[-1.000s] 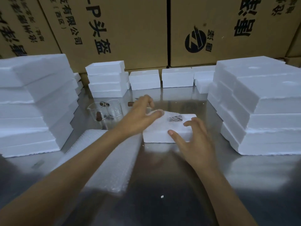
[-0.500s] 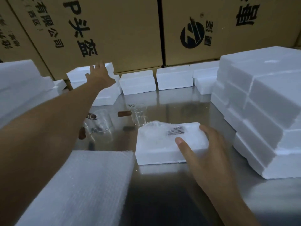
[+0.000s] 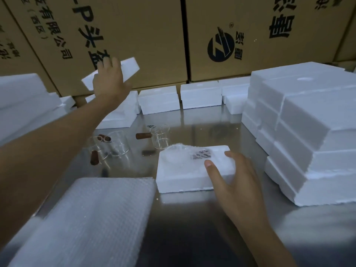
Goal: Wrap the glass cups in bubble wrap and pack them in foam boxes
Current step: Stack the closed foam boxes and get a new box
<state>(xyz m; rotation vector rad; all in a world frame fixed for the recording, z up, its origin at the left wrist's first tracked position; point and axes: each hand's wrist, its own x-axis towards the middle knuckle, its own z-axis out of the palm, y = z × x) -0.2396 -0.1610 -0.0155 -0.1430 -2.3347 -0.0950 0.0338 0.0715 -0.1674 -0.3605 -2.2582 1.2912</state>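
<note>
A white foam box (image 3: 185,176) lies open on the steel table with a bubble-wrapped cup (image 3: 192,154) set in its recess. My right hand (image 3: 233,180) rests on the box's right end, fingers spread. My left hand (image 3: 108,79) is raised at the back left, gripping a flat white foam piece (image 3: 129,69) held tilted above a short foam stack (image 3: 119,116). Bare glass cups with brown wooden handles stand behind the box: one (image 3: 160,136) in the middle, others (image 3: 113,143) to its left.
A pile of bubble wrap sheets (image 3: 92,218) lies at the near left. Tall stacks of foam boxes stand at the right (image 3: 312,132) and the far left (image 3: 25,105). More foam boxes (image 3: 200,96) line the back, against large cardboard cartons (image 3: 250,35).
My left hand left the open box, reached to the back-left stack and lifted a foam piece off it. My right hand stayed on the box. The view moved closer.
</note>
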